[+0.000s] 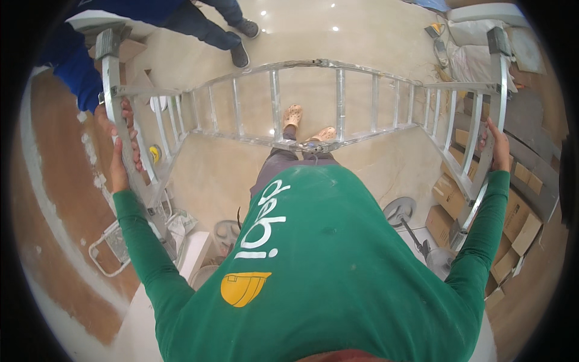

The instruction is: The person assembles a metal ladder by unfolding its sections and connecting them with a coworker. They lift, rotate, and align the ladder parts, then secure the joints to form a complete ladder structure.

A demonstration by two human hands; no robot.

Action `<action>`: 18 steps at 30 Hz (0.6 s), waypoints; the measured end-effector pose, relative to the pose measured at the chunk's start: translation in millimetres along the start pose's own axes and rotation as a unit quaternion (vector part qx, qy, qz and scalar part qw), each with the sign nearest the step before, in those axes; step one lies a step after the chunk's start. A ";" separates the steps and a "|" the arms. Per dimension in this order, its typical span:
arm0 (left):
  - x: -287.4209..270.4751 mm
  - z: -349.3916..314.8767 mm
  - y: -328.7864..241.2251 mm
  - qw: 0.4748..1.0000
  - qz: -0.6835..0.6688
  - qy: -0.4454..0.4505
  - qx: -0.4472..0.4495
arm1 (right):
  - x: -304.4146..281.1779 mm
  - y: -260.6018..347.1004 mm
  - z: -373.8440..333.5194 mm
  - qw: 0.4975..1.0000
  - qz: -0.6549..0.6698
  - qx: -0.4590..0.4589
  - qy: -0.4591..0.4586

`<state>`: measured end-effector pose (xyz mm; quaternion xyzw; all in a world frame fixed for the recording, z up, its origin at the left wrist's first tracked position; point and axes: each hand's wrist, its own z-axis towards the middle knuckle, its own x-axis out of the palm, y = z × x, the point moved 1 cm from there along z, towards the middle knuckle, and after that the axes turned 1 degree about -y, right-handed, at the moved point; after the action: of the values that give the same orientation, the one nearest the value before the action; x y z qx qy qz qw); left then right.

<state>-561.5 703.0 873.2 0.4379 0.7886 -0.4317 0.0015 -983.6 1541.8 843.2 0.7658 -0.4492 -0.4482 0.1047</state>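
Note:
A long metal folding ladder (341, 99) with several hinged sections spans the view, bent into a broad arch in front of me. My left hand (119, 166) is closed round the rail of its left end section, with the fingers wrapped over the inner side. Just above it, a co-worker's hand (106, 120) grips the same rail. On the right, my right hand (499, 148) is closed round the rail of the other end section. Grey plastic feet cap both ends, the left foot (108, 43) and the right foot (498, 41).
A co-worker in blue stands at the far left, shoes (240, 55) on the shiny floor. Cardboard boxes (449, 196) and grey panels lie on the right. Pale sacks (476, 60) sit at the far right. Near my left arm stands a white metal frame (108, 247). A round metal base (399, 211) is beside me.

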 end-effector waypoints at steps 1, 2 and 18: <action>-1.4 2.7 2.4 1.000 -0.005 0.004 0.002 | -1.0 -2.8 2.1 1.000 0.016 0.002 0.014; -4.4 5.6 4.7 1.000 -0.011 0.005 0.007 | -2.6 -4.9 4.1 1.000 0.007 -0.004 -0.005; -23.0 18.4 -30.1 0.968 0.249 -0.020 -0.028 | -29.7 39.9 62.3 0.974 0.194 -0.092 -0.075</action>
<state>-575.0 667.3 890.9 0.6118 0.6661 -0.4040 0.1373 -1061.7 1557.1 847.3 0.6151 -0.5530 -0.5148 0.2255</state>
